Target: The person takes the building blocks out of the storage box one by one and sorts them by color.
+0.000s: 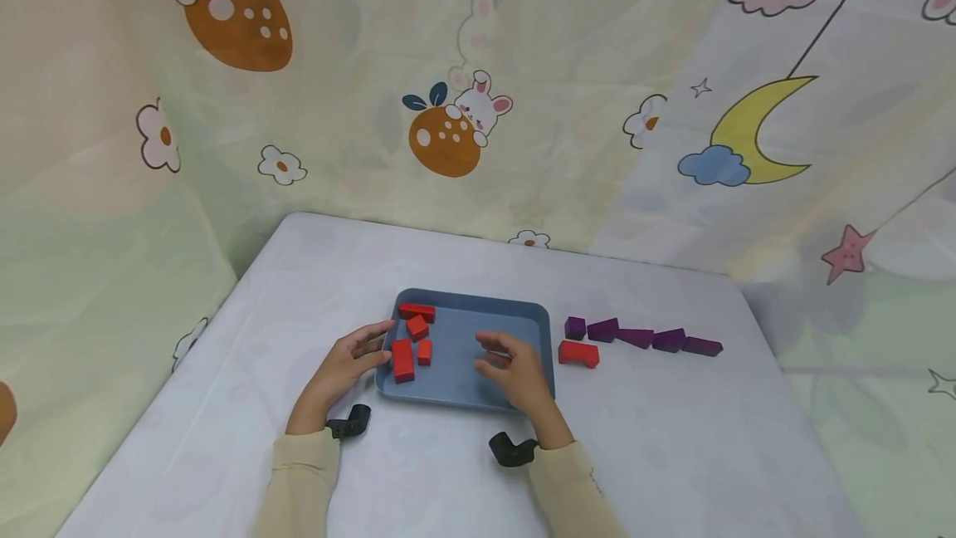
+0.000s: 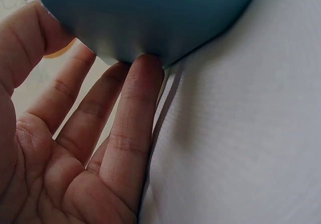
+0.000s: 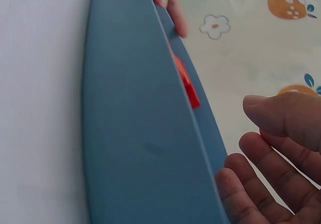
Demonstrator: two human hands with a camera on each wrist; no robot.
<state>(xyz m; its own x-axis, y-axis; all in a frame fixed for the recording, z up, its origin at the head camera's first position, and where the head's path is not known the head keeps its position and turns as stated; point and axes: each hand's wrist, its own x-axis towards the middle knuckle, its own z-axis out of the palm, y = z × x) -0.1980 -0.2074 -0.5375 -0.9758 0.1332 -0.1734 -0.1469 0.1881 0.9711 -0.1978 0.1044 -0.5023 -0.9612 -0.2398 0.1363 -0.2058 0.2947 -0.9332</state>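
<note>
A blue-grey tray (image 1: pixel 478 395) lies on the white-covered table, with several red blocks (image 1: pixel 403 360) grouped in its left part. My left hand (image 1: pixel 349 365) is at the tray's left side, its fingertips and thumb right at the rim. In the left wrist view, those fingers (image 2: pixel 133 118) are nearly straight and meet the tray's outer wall (image 2: pixel 150 18). Over the tray's right part is my right hand (image 1: pixel 515 372), its fingers loosely bent and nothing in them. The right wrist view has the tray wall (image 3: pixel 135 113) hiding most of the blocks.
Right of the tray, a red arch-shaped block (image 1: pixel 578 354) lies on the table. Beyond it, several purple blocks (image 1: pixel 635 338) form a crooked row running to the right. A cartoon-printed cloth (image 1: pixel 568 148) hangs behind the table.
</note>
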